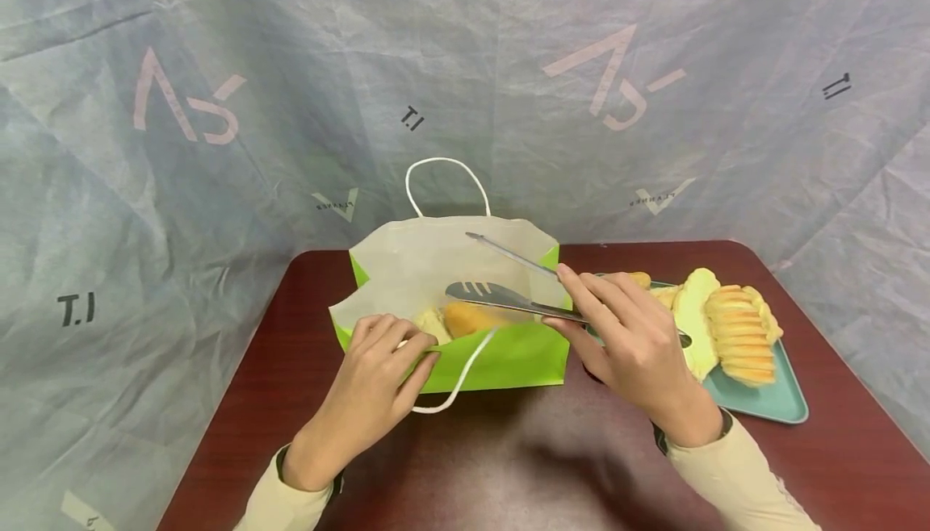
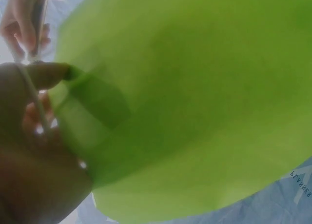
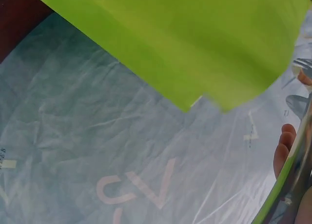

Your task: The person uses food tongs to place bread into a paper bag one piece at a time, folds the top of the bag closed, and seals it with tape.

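A green paper bag (image 1: 508,361) with a white inside stands with its mouth spread wide. At its near rim, my left hand (image 1: 378,378) pinches the paper, thumb outside; the left wrist view is mostly filled by the green side (image 2: 195,87). Metal tongs (image 1: 501,297) are held in my right hand (image 1: 635,345), their two arms spread apart over the bag's mouth with nothing between the tips. Inside the bag lie a golden-brown bread (image 1: 465,319) and a paler piece (image 1: 433,324), partly hidden by the near rim and the tongs.
On the right of the dark red table (image 1: 247,410), a teal tray (image 1: 781,406) carries several breads, among them a ridged one (image 1: 739,333) and a long pale one (image 1: 695,321). White cord handles (image 1: 449,160) stick out from the bag. A grey printed cloth (image 1: 465,71) hangs behind.
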Demonstrator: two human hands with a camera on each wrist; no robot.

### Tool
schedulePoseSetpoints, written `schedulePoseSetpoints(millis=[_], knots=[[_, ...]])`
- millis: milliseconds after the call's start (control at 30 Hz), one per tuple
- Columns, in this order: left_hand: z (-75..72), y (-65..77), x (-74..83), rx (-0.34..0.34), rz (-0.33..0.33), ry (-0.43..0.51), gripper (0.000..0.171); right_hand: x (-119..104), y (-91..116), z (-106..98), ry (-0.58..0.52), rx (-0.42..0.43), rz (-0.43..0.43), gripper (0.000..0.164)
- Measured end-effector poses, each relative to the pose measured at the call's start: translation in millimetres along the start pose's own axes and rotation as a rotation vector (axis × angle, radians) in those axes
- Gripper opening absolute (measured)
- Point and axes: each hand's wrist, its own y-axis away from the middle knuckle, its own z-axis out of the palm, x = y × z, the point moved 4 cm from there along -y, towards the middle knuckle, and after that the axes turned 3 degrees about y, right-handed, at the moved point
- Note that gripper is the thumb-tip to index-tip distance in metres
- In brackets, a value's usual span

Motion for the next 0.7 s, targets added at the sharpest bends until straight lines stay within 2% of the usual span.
schedulePoseSetpoints(millis=[200, 533, 700], knots=[[1.5, -1.4, -0.2, 0.0, 0.0, -0.003, 0.004, 5.2, 5.1, -7.0, -0.005, 0.009, 0.031, 0.035], [2.9, -2.3, -2.2, 0.005, -0.001, 0.004, 0.004, 19.5, 24.3, -15.5, 0.028, -0.064, 0.116, 0.043], [3.3, -1.6, -3.1, 0.006, -0.004, 0.01, 0.004, 27.2, 35.5, -23.3, 0.042, -0.062, 0.159, 0.049]])
